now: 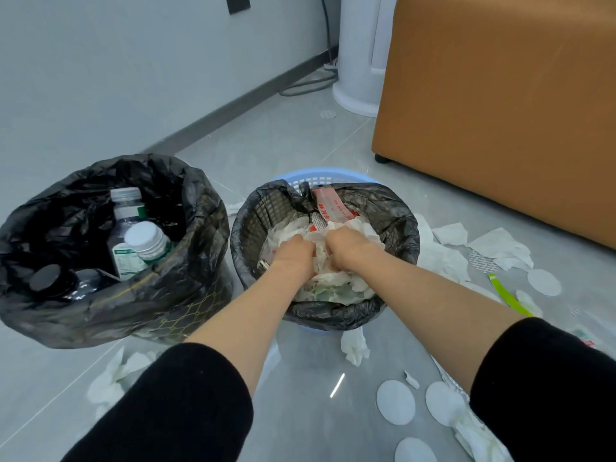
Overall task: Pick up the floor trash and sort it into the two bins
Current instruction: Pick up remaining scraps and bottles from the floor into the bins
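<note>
The left hand (pixel 295 253) and right hand (pixel 345 250) lay knuckles-up in crumpled white tissue (pixel 336 285) heaped in the lined blue bin (pixel 320 175); fingers buried, grip impossible to tell.

Print on red packet (pixel 328 203) — illegible, bottle label (pixel 125 258) too blurred

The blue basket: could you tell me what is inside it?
A black liner, crumpled tissues and a red wrapper; the left hand and right hand grip them, hiding anything beneath.
</note>
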Demonstrator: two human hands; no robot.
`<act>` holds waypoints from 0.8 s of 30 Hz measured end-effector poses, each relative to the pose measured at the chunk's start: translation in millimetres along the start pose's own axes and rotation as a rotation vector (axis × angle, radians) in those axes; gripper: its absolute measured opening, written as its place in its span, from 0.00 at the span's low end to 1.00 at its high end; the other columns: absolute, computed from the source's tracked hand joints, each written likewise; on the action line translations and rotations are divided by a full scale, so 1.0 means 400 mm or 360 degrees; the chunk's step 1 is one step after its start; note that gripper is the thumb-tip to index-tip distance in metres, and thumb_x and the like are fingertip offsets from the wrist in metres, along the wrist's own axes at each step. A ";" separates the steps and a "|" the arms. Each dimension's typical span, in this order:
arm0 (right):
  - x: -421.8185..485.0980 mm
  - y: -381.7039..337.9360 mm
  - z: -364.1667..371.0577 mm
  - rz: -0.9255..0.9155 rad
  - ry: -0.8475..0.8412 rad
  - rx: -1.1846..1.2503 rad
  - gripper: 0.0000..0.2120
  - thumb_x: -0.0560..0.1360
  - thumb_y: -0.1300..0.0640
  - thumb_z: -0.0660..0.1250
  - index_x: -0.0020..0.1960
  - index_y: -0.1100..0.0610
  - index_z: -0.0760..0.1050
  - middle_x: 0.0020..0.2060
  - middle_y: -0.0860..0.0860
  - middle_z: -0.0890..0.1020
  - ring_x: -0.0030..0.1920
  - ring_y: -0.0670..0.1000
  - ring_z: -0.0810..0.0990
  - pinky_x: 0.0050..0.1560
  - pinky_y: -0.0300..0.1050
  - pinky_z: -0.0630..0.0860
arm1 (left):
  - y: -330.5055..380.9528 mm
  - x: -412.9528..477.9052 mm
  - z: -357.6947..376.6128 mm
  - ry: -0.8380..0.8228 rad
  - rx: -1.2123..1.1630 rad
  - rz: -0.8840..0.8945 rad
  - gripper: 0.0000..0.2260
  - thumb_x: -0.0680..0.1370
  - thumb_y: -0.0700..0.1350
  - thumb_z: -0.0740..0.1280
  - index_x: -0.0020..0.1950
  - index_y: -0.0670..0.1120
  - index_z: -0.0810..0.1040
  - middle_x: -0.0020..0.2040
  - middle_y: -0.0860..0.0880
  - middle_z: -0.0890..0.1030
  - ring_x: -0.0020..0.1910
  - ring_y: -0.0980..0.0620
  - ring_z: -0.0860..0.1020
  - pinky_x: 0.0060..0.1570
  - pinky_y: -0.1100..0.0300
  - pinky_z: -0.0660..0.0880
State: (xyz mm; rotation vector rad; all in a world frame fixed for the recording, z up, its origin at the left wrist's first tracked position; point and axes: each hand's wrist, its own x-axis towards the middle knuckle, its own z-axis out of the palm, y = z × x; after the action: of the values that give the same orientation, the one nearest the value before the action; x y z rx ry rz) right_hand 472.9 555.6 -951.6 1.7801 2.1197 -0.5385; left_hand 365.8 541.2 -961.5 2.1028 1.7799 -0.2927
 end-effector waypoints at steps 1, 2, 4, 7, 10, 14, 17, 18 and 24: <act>-0.013 -0.002 -0.002 -0.0020 0.0064 -0.0012 0.13 0.75 0.65 0.64 0.34 0.57 0.64 0.37 0.52 0.70 0.48 0.56 0.74 0.39 0.44 0.68 | 0.001 -0.013 0.000 0.0029 -0.0052 -0.0013 0.19 0.76 0.45 0.68 0.64 0.44 0.70 0.64 0.43 0.70 0.63 0.42 0.71 0.60 0.53 0.69; -0.031 -0.004 -0.011 -0.0025 0.0162 -0.0098 0.07 0.75 0.64 0.64 0.39 0.58 0.69 0.42 0.54 0.73 0.52 0.57 0.76 0.41 0.44 0.69 | 0.001 -0.027 -0.009 0.0061 -0.0099 -0.0020 0.20 0.75 0.46 0.69 0.64 0.43 0.69 0.63 0.42 0.71 0.62 0.42 0.71 0.59 0.53 0.69; -0.058 0.000 -0.021 -0.0065 0.0400 -0.0240 0.10 0.75 0.61 0.65 0.56 0.60 0.74 0.56 0.56 0.75 0.58 0.57 0.75 0.45 0.46 0.70 | 0.002 -0.050 -0.020 0.0103 -0.0176 -0.0024 0.22 0.74 0.48 0.69 0.64 0.43 0.67 0.61 0.42 0.73 0.61 0.43 0.72 0.57 0.53 0.69; -0.091 0.017 -0.028 -0.0098 0.0551 -0.0068 0.16 0.74 0.64 0.63 0.62 0.60 0.68 0.55 0.57 0.76 0.54 0.58 0.78 0.42 0.47 0.69 | 0.003 -0.087 -0.039 0.0156 -0.0208 -0.0036 0.19 0.78 0.47 0.63 0.67 0.43 0.66 0.62 0.41 0.75 0.61 0.42 0.73 0.59 0.51 0.68; -0.127 0.041 -0.042 -0.0129 0.0511 0.0274 0.10 0.73 0.62 0.61 0.54 0.57 0.73 0.52 0.55 0.79 0.52 0.57 0.78 0.45 0.48 0.75 | 0.009 -0.115 -0.068 0.0357 0.0005 -0.0078 0.16 0.82 0.46 0.55 0.69 0.46 0.65 0.66 0.44 0.72 0.66 0.42 0.67 0.64 0.48 0.61; -0.213 0.098 -0.077 -0.0249 0.0626 0.0758 0.07 0.74 0.59 0.65 0.51 0.55 0.78 0.50 0.51 0.81 0.48 0.50 0.79 0.46 0.40 0.75 | 0.044 -0.150 -0.120 0.0713 -0.0006 -0.0058 0.17 0.81 0.46 0.57 0.70 0.48 0.68 0.71 0.44 0.62 0.68 0.41 0.59 0.65 0.48 0.57; -0.299 0.145 -0.091 -0.0272 0.0874 0.0957 0.06 0.75 0.60 0.65 0.49 0.54 0.79 0.44 0.46 0.81 0.40 0.43 0.77 0.36 0.27 0.68 | 0.092 -0.173 -0.154 0.0880 -0.0191 0.0038 0.18 0.81 0.44 0.58 0.71 0.48 0.67 0.71 0.45 0.65 0.68 0.41 0.60 0.65 0.49 0.56; -0.325 0.163 -0.089 -0.0241 0.0946 0.1025 0.07 0.75 0.61 0.64 0.48 0.53 0.79 0.42 0.45 0.81 0.38 0.40 0.76 0.36 0.25 0.68 | 0.113 -0.182 -0.162 0.0922 -0.0252 0.0080 0.18 0.81 0.43 0.58 0.71 0.48 0.67 0.70 0.46 0.66 0.68 0.42 0.61 0.65 0.50 0.57; -0.476 0.315 -0.019 0.0079 0.1098 0.1116 0.07 0.76 0.59 0.64 0.49 0.51 0.79 0.44 0.42 0.80 0.39 0.40 0.75 0.38 0.22 0.67 | 0.274 -0.220 -0.152 0.1052 -0.0527 0.0496 0.16 0.80 0.42 0.60 0.68 0.47 0.71 0.65 0.47 0.73 0.64 0.45 0.69 0.64 0.51 0.63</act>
State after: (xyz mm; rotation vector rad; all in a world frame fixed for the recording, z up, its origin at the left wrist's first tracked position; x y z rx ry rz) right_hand 629.9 414.0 -865.1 2.7100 2.4935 -0.8156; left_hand 452.5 471.8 -856.2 2.3201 1.6066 0.8092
